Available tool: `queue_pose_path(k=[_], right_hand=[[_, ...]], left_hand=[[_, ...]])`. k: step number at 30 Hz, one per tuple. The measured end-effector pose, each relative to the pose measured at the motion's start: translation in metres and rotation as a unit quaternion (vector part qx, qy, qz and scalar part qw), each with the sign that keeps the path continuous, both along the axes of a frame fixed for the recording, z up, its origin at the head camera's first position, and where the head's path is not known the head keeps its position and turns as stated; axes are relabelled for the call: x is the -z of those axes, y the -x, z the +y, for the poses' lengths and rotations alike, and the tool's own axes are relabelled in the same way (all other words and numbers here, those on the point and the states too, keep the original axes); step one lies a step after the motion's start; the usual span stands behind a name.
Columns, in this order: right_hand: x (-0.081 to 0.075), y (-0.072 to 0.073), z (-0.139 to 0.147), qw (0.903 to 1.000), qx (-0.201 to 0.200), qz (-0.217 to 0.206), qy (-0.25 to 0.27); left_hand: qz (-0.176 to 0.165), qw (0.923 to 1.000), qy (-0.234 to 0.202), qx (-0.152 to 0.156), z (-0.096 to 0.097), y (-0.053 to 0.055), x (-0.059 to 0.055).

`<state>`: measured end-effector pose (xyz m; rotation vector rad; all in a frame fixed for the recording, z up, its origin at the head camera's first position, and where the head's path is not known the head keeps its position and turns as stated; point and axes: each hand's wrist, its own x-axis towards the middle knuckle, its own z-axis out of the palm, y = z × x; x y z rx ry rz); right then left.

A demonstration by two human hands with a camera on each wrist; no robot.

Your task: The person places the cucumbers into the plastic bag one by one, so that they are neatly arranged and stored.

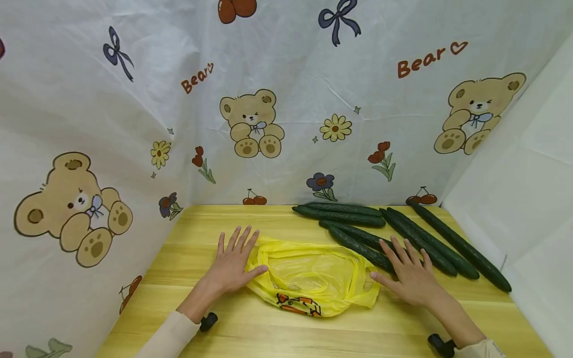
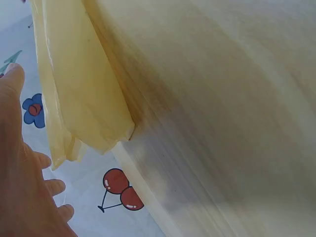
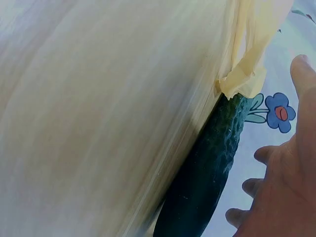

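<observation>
A yellow plastic bag with an orange and black print lies on the wooden table, its mouth spread wide and facing up. At its left side is my left hand, fingers straight and spread, thumb over the rim. On the other side my right hand is spread too, its thumb tip at the bag's right handle and its fingers overlapping the nearest cucumbers. Neither hand grips anything. The left wrist view has the bag's side beside the fingers; in the right wrist view a cucumber lies near the hand.
Two cucumbers lie at the table's back edge. More cucumbers lie slanted at the right, one close to the white side wall. A bear-printed sheet hangs behind and at the left of the table.
</observation>
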<state>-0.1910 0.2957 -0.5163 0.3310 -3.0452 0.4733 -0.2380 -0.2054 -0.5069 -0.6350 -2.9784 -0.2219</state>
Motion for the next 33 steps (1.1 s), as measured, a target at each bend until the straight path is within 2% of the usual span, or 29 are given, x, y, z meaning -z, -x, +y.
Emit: queue_pose_path(k=[5,10,13,18,22,24,28,33], right_hand=[[-0.001,-0.001,0.001,1.0,-0.003,0.004,0.006],[-0.005,-0.002,0.007,0.9998,-0.004,0.011,0.018],[-0.007,-0.005,0.011,0.9997,-0.002,0.01,0.02],[-0.008,-0.008,0.022,0.9996,-0.009,0.024,0.007],[-0.004,-0.007,0.032,0.9987,-0.014,0.048,0.009],[-0.002,-0.005,0.037,0.9983,-0.016,0.055,0.014],[0.003,-0.004,0.045,0.9984,-0.009,0.046,0.031],[0.006,-0.003,0.05,0.9993,-0.006,0.007,0.037]], left_hand=[[0.001,0.9999,-0.004,0.01,-0.002,0.003,-0.002],[0.005,0.9987,-0.048,0.019,-0.004,0.009,-0.012],[0.01,0.9981,-0.058,0.017,-0.006,0.011,-0.016],[-0.008,0.9963,-0.085,0.013,-0.01,0.011,-0.014],[-0.023,0.993,-0.116,0.004,-0.013,0.01,-0.013],[-0.022,0.993,-0.116,0.002,-0.014,0.009,-0.014],[-0.019,0.9932,-0.115,0.001,-0.011,0.008,-0.016],[-0.009,0.992,-0.126,-0.003,-0.007,0.009,-0.015]])
